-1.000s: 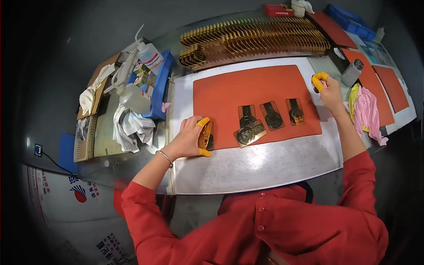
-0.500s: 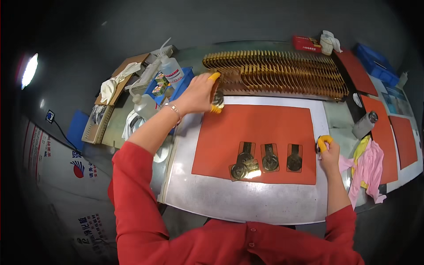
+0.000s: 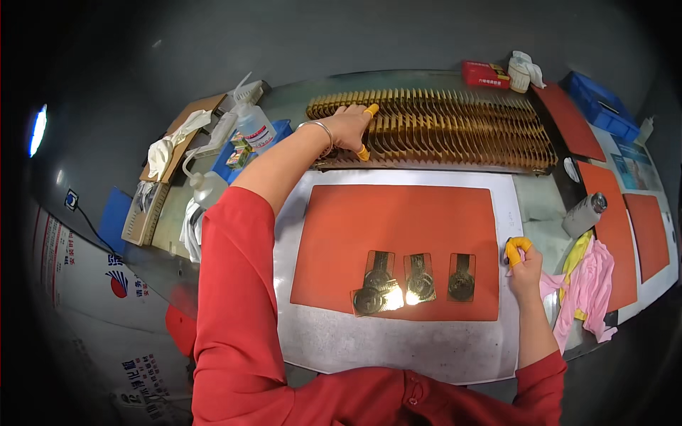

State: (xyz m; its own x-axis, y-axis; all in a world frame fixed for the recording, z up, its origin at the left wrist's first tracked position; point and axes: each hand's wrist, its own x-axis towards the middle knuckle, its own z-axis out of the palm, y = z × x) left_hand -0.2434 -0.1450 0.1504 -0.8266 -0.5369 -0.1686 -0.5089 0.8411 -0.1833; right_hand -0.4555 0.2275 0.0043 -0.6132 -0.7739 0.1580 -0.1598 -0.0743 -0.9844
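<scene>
My left hand [image 3: 344, 130], with yellow finger cots on thumb and finger, reaches to the left part of a brown slotted rack [image 3: 455, 135]. Thumb and finger grip across a thin clear plate, mostly hidden among the rack's slats. At the right edge of the white board, my right hand [image 3: 523, 264] is closed, also in yellow cots; a small dark thing in it cannot be made out. Several thin clear plates with dark round patterns lie on the orange mat [image 3: 398, 220]: one plate [image 3: 462, 278] at the right, another [image 3: 419, 277] beside it, and two overlapping at the left.
Left of the rack are a blue bin [image 3: 231, 160], a wash bottle [image 3: 206, 188] and a tray [image 3: 145, 213]. To the right are a grey bottle [image 3: 585, 215], pink cloth [image 3: 590, 284] and a blue basket [image 3: 604, 106]. A red box [image 3: 485, 74] stands behind.
My left hand has moved away from me with the plate, from above the mat's far edge to the rack. My right hand stays closed at the board's edge. The view has shifted slightly.
</scene>
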